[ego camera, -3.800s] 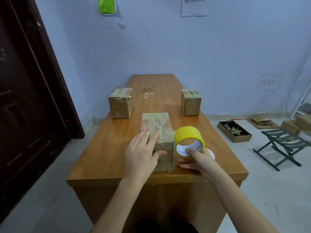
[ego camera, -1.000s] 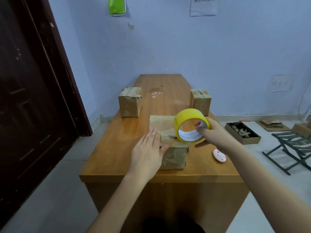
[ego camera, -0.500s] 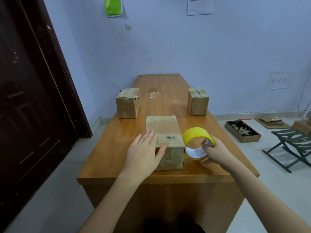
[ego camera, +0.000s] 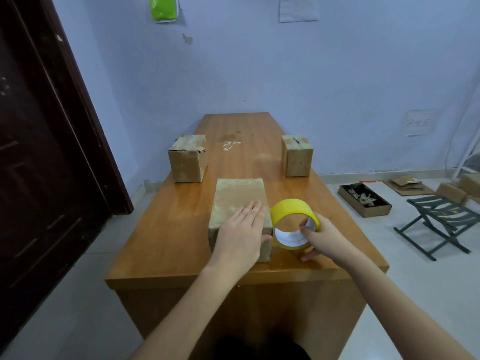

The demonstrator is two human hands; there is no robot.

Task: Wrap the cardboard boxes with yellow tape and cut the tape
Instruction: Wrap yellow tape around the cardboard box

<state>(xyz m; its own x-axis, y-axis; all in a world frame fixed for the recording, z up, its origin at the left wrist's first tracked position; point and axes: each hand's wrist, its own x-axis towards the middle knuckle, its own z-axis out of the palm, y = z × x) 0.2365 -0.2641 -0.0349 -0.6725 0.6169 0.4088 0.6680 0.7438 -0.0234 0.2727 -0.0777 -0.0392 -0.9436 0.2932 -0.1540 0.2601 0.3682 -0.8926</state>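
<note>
Head view: left hand [ego camera: 240, 229] flat on near box [ego camera: 239, 201]; right hand [ego camera: 320, 236] gripping tape roll [ego camera: 293, 222]; all 3 boxes apparently unwrapped, nothing cut.

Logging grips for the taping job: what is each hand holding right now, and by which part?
The right hand grips the yellow tape roll at its right rim, thumb inside the core. The left hand holds nothing; it lies flat on the nearest cardboard box.

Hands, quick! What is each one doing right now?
Left hand: open, fingers flat on top of the near box.
Right hand: holding the yellow tape roll beside that box.
</note>
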